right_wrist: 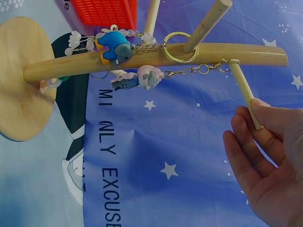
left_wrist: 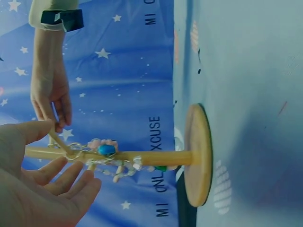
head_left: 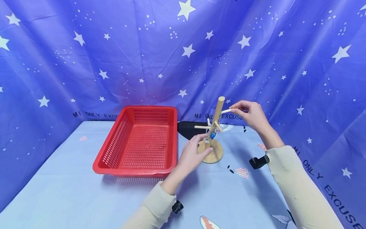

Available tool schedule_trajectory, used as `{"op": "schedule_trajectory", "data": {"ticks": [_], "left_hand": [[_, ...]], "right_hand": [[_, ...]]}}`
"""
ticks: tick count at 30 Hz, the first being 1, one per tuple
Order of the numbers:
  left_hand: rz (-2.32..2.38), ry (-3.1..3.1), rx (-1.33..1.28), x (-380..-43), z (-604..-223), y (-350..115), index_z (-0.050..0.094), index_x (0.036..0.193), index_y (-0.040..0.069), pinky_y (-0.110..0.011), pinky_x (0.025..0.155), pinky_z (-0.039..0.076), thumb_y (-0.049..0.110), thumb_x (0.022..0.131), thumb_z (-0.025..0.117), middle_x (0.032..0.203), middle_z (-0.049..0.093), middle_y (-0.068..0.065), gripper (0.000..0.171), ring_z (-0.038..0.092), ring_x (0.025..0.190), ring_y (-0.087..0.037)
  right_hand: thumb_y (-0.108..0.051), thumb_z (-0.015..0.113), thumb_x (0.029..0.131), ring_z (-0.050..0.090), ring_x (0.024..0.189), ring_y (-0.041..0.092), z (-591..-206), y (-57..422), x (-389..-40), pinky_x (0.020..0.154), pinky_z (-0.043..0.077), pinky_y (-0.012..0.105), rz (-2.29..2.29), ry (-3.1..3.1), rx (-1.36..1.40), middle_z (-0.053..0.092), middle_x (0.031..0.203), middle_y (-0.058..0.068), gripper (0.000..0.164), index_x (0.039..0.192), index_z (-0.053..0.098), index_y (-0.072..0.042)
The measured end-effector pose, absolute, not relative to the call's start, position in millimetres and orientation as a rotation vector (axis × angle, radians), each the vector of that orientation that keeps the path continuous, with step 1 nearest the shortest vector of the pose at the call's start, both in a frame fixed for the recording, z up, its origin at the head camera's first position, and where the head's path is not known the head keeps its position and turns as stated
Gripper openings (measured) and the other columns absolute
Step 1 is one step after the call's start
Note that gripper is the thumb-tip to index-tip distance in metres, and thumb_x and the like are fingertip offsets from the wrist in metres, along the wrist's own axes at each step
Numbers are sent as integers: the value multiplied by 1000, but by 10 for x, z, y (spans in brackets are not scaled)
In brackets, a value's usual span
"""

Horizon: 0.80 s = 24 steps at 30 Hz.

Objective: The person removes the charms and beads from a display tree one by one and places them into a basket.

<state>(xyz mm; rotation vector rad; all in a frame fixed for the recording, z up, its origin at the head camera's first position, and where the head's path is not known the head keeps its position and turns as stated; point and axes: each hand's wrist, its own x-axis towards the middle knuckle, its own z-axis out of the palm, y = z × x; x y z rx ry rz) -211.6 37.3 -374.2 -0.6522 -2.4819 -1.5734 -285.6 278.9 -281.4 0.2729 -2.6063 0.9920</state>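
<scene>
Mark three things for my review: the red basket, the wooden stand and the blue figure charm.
Red basket (head_left: 145,146), head view: its bare mesh floor.
Wooden stand (left_wrist: 168,158), left wrist view: the pole, near the base.
Blue figure charm (right_wrist: 113,46), right wrist view: its blue body.

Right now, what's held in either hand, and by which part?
Right hand pinches a peg of the stand at its free outer end. Left hand holds nothing.
</scene>
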Motion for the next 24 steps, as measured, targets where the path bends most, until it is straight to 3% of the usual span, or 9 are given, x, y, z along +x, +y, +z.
{"op": "schedule_trajectory", "data": {"ticks": [13,24], "left_hand": [[-1752,-2384,-573,-2279,-3966,510,55,137,7,-52,106,48,15,92,71,138,60,-12,49,56,131,-32],[-1818,-2339,-535,-2410,-4076,620,53,139,7,-48,109,46,12,92,70,142,58,-11,50,55,132,-30]], "right_hand": [[-24,65,97,59,77,4,-2812,2787,-2862,59,43,21,995,-2608,267,73,102,15,21,106,74,-8],[-22,66,97,59,74,3,-2835,2796,-2881,57,41,22,997,-2593,280,73,101,15,19,105,74,-7]]}}
